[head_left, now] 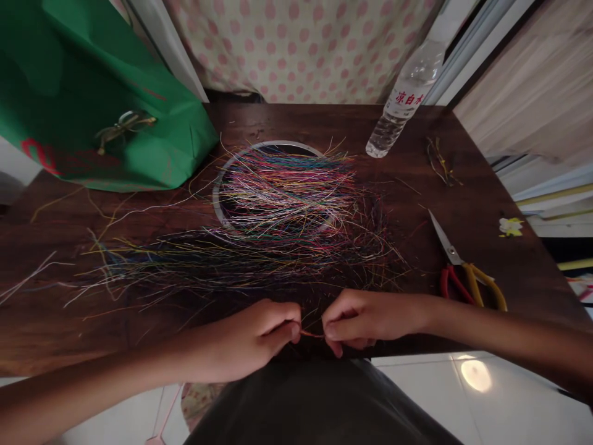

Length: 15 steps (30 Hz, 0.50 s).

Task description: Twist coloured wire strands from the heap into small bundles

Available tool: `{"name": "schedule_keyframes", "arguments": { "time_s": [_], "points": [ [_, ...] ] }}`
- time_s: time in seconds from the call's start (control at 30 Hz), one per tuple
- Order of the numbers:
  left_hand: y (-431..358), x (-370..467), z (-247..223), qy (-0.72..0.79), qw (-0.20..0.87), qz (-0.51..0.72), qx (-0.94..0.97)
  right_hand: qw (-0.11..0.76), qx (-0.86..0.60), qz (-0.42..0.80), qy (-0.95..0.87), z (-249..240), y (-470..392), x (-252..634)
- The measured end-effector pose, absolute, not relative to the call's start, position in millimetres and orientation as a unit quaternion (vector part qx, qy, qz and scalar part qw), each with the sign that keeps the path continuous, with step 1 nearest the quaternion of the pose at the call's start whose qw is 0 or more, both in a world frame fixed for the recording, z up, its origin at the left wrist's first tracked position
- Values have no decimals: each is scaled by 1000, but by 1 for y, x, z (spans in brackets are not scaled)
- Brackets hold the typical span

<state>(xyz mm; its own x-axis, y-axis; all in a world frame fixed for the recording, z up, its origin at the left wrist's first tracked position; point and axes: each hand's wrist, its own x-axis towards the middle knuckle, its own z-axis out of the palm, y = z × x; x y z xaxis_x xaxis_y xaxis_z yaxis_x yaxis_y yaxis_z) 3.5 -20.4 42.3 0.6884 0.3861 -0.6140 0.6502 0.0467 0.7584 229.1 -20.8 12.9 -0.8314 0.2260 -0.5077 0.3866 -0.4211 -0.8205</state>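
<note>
Close to the table's near edge, my left hand [262, 337] and my right hand [359, 318] face each other with a small gap between them. Both are closed in a pinch. A thin orange-red wire [311, 334] spans the gap, one end in each hand; the parts inside the fingers are hidden. Just beyond lies a long loose spread of thin coloured wires [199, 262]. Behind that, a thick heap of many-coloured wires [287, 185] rests across a round tray with a pale metal rim [216, 198].
Scissors [456, 262] with red and yellow handles lie right of the wires. At the back stands a clear water bottle [405, 102]. A green bag [152, 148] fills the back left. Wire scraps [440, 164] and a yellow-white flower-like piece [510, 227] lie at the right.
</note>
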Motion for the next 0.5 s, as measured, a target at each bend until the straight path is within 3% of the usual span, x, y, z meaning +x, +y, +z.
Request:
{"name": "schedule_keyframes", "arguments": {
  "time_s": [0.33, 0.5],
  "points": [
    [-35, 13, 38, 402, 795, -93, 444, 40, 300, -821, 485, 12, -37, 226],
    [-32, 5, 36, 356, 824, -103, 429, 35, 305, -758, 576, 23, -45, 224]
  ]
}}
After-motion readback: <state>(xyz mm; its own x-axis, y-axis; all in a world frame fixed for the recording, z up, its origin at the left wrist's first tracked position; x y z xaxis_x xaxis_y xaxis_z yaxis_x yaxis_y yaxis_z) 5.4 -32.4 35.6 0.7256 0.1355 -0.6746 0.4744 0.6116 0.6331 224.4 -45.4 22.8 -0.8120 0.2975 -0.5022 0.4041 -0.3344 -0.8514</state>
